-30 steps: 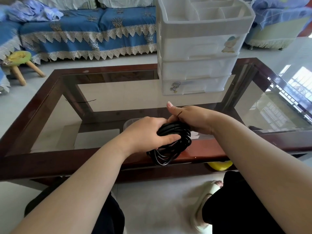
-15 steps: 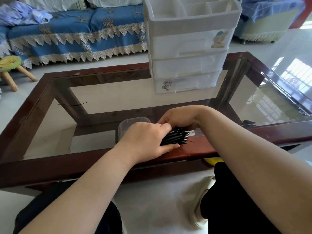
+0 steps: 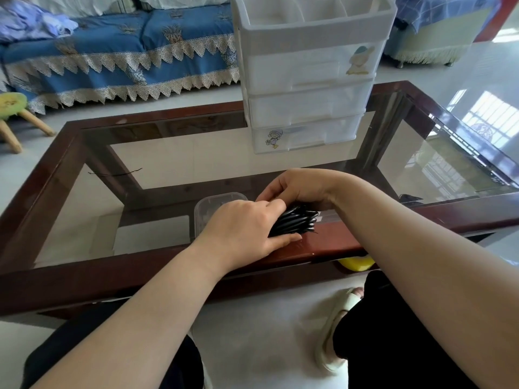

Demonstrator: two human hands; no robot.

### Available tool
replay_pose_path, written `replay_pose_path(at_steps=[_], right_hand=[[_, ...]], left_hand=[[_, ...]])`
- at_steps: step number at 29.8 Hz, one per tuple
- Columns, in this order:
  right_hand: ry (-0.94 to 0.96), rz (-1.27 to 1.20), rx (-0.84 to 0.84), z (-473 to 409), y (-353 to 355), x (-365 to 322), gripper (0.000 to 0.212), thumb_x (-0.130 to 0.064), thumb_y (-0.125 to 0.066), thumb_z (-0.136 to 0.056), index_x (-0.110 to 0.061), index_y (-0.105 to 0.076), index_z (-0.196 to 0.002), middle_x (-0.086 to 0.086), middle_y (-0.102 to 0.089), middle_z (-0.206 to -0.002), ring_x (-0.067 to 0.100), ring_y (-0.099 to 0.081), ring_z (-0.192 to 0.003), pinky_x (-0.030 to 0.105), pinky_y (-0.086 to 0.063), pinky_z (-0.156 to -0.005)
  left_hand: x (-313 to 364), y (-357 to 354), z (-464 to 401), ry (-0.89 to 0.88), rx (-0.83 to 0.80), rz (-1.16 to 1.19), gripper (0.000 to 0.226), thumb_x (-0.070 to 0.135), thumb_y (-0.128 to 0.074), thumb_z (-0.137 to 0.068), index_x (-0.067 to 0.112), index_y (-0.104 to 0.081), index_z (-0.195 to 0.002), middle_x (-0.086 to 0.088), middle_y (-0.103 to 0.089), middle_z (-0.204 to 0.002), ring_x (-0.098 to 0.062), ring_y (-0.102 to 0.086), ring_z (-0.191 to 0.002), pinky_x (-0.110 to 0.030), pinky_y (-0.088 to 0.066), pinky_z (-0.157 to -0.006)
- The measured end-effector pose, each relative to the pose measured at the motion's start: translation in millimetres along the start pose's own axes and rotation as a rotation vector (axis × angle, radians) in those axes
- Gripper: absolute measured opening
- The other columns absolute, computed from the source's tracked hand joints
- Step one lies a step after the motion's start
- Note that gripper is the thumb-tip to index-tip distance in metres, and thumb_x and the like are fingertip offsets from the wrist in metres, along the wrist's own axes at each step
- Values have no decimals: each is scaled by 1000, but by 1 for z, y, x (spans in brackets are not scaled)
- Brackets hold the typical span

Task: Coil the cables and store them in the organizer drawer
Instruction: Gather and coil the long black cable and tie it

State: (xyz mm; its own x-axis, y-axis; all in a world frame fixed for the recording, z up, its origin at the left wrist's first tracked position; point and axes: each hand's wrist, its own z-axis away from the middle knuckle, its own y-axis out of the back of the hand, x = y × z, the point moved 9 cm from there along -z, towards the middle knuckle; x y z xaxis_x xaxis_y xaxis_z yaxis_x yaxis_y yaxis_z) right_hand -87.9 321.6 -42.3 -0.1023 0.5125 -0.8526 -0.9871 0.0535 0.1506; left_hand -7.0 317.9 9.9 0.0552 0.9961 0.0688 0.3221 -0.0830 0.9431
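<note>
Organizer: white translucent plastic organizer [image 3: 309, 71] stands at the far side of the glass surface [image 3: 196, 161], three drawers stacked, all pushed in; contents too hazy to make out through the fronts.
Top tray: open divided compartments on the organizer's top; what lies in them cannot be told.
Stickers: two cartoon figures, one on the top drawer front, one on the bottom.
Small box: one clear, round-cornered plastic box [image 3: 213, 204] sits just behind the left hand, contents unclear.
Cable: one black coiled cable [image 3: 295, 221], glossy, many loops bunched tight, at the near edge of the surface over the dark wood frame, held between both hands.
Left grip: left hand [image 3: 247, 228] wraps the coil's near side, fingers over the loops, thumb stretched beneath along the wood.
Right grip: right hand [image 3: 297, 186] curls down over the coil's far end, fingertips hidden.
Loose bit: one thin black strand [image 3: 115, 172] lies on the glass, well to the left.
Background: blue sofa [image 3: 126, 51] with cream lace trim; one green-topped wooden stool [image 3: 14, 113] on the floor.
</note>
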Motion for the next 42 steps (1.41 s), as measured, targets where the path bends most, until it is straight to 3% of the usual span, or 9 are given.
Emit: replay_pose_path(at_steps=[5,10,14,19,26,33,36,40,42], right_hand=[[81,145,254,8,14,-8,9,-7,-72,-78,-15,-75,-81,6,-74,-80,16,-69,-72,25,-57,-71],[106,255,391,20,21,-10,15,-14,-70,-81,-24,-71,-70,-1,-70,-69,8,-61,-60,24,-51,-63],[193,208,504,27,26,-15,8,-21,-67,-86,-20,-71,-79,-2,-71,-73,5,-63,-62,20,-53,-63],[344,121,585,38,25,-25,7,-15,-65,-88,-14,-66,-82,-4,-69,-69,4,-63,-61,18,-52,-66],[434,84,658,48,25,-30,14,-14,-63,-89,-20,-62,-77,-6,-66,-65,5,-63,-61,23,-53,-68],[500,363,792,64,14,-41,14,-17,-60,-89,-27,-56,-81,-17,-61,-77,5,-61,-78,26,-51,-73],[586,470,868,69,5,-42,6,-14,-58,-89,-19,-61,-89,-18,-59,-83,4,-58,-81,28,-49,-72],[737,585,970,78,-4,-48,15,-15,-52,-86,-7,-64,-89,-3,-67,-85,16,-65,-78,34,-54,-65],[698,490,956,74,0,-44,7,-8,-57,-86,-9,-63,-89,-12,-63,-83,4,-61,-77,30,-52,-69]], left_hand=[[-10,0,5,122,-51,105,59,68,-40,-85,20,-56,-116,3,-70,-91,-19,-67,-83,-35,-51,-64],[-12,2,9,223,-84,270,49,61,-51,-86,23,-37,-114,5,-69,-87,-16,-66,-77,-35,-50,-65],[-19,0,10,304,-99,390,41,59,-56,-85,27,-40,-104,7,-68,-81,-11,-65,-73,-36,-50,-67],[-29,-8,13,443,-103,716,32,52,-66,-82,29,-46,-90,5,-68,-72,-12,-65,-54,-42,-55,-65],[-24,-7,13,455,-60,772,32,46,-66,-85,24,-44,-93,2,-68,-75,-12,-65,-53,-45,-55,-62],[-30,-15,14,603,-117,893,40,41,-67,-84,24,-42,-110,6,-69,-84,-14,-66,-52,-28,-55,-57],[-35,-19,16,645,-178,874,28,41,-66,-85,24,-51,-101,11,-71,-69,-12,-66,-52,-25,-53,-54],[-38,-20,18,692,-181,907,26,39,-65,-87,18,-55,-98,9,-74,-75,-14,-65,-50,-27,-51,-52],[-37,-20,18,692,-184,930,26,39,-65,-88,17,-55,-97,6,-74,-75,-15,-64,-50,-27,-50,-51]])
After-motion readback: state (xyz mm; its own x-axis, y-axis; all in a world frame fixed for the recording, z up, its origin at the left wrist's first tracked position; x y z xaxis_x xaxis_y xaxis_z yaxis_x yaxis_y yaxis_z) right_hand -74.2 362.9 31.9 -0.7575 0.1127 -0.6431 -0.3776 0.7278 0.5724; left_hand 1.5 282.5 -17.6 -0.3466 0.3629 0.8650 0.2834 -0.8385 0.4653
